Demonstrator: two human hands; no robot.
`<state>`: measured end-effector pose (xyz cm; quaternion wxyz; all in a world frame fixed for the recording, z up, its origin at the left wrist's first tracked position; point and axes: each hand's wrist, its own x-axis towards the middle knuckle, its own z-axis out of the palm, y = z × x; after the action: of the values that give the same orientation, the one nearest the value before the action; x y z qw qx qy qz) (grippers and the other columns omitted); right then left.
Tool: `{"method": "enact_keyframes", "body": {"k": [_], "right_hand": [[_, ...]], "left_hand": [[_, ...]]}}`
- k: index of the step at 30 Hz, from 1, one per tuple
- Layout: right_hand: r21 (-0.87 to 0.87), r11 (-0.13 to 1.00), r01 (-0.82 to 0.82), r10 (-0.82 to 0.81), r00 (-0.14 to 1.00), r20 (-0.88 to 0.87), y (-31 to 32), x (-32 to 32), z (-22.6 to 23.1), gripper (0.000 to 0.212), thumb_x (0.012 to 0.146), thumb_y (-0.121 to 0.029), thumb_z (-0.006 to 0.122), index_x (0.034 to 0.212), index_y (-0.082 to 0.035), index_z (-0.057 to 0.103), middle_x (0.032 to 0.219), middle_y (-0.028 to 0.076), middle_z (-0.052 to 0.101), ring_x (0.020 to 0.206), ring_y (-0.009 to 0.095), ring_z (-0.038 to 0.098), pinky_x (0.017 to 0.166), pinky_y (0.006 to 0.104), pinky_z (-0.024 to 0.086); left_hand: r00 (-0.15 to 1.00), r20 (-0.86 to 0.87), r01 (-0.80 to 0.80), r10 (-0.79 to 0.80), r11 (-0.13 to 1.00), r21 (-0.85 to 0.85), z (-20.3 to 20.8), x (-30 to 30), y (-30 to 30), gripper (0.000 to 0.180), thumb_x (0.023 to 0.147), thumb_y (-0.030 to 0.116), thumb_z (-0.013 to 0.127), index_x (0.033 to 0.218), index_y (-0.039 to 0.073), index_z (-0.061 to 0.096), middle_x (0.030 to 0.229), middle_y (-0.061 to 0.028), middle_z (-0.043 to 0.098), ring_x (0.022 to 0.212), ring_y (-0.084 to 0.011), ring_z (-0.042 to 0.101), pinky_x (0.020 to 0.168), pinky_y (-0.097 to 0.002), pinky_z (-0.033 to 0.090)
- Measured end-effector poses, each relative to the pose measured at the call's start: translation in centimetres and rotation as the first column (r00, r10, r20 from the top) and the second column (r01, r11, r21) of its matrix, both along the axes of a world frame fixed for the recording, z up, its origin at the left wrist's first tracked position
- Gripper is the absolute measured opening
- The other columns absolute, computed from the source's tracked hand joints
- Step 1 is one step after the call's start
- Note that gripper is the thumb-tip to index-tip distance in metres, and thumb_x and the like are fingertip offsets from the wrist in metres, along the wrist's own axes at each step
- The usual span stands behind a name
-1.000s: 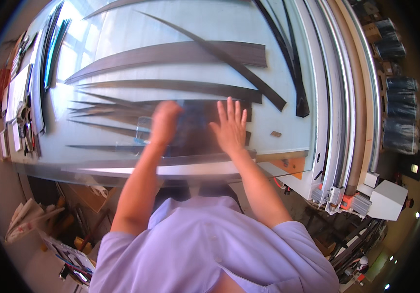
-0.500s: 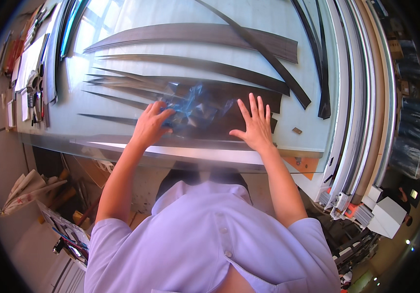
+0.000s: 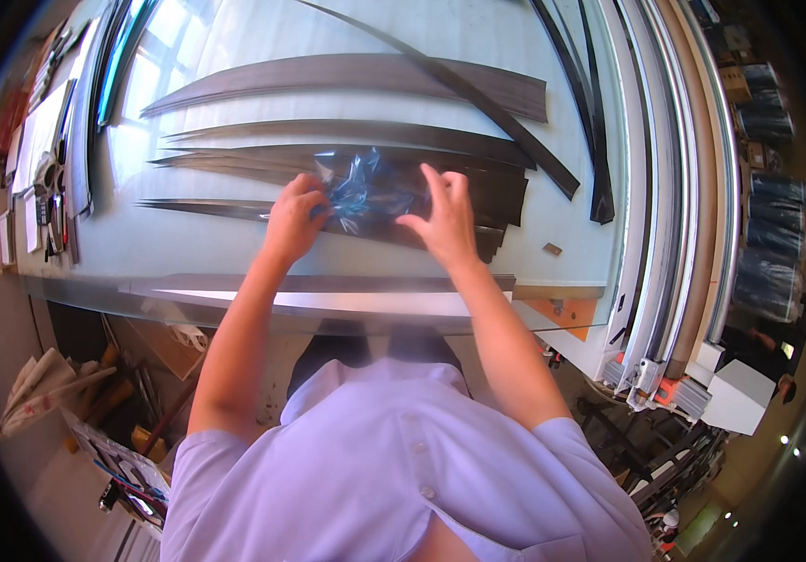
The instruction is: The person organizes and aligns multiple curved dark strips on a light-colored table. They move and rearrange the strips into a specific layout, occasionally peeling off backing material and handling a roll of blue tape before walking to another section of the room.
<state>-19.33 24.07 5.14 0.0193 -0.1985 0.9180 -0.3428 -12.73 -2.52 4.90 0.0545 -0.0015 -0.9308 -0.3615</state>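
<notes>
A crumpled sheet of clear bluish plastic film (image 3: pixel 364 187) lies over a stack of dark, tapering flat strips (image 3: pixel 478 192) on the glass-topped table. At the film's left edge, my left hand (image 3: pixel 294 220) has its fingers bent together on it. My right hand (image 3: pixel 444 217) is at the film's right side, thumb and forefinger apart, other fingers partly curled; it does not visibly grip the film. Beyond lie another dark strip (image 3: pixel 365 131) and a wider greyish-brown bundle (image 3: pixel 356 80). One long dark strip (image 3: pixel 478 98) crosses that bundle diagonally.
A small brown piece (image 3: pixel 552 248) rests right of the strips. More black strips (image 3: pixel 600 159) lie at the far right, beside long metal rails (image 3: pixel 661 187). Scissors (image 3: pixel 47 173) and other tools are on the left. A pale strip (image 3: pixel 347 302) runs along the table's front edge.
My right hand has moved left and its spread fingers have curled in beside the film. The film looks more gathered between my hands. The strips beneath sit closer together.
</notes>
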Motion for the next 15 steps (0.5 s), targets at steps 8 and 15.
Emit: {"method": "enact_keyframes", "body": {"k": [8,15], "right_hand": [[-0.178,0.984,0.017,-0.031,0.997,-0.074,-4.3,-1.1,-2.4,0.014,0.076,0.005,0.069,0.087,-0.003,0.065,0.091,0.013,0.06,0.091,0.036,0.061,0.078,0.0457,0.05],[-0.38,0.873,0.307,-0.274,0.952,0.138,-5.8,1.0,-1.6,0.013,0.078,0.006,0.065,0.088,-0.001,0.06,0.082,0.016,0.064,0.076,0.039,0.063,0.068,0.0466,0.051]], "left_hand": [[0.986,0.061,-0.159,0.153,0.98,0.117,-0.9,-2.1,4.6,0.015,0.087,0.006,0.068,0.099,0.004,0.06,0.097,-0.0171,0.068,0.096,-0.0398,0.064,0.081,-0.045,0.051],[1.0,-0.02,-0.015,0.018,0.99,0.138,-1.3,-2.2,8.3,0.051,0.079,-0.001,0.064,0.13,0.005,0.061,0.114,-0.0178,0.062,0.107,-0.0387,0.061,0.093,-0.041,0.049]]}}
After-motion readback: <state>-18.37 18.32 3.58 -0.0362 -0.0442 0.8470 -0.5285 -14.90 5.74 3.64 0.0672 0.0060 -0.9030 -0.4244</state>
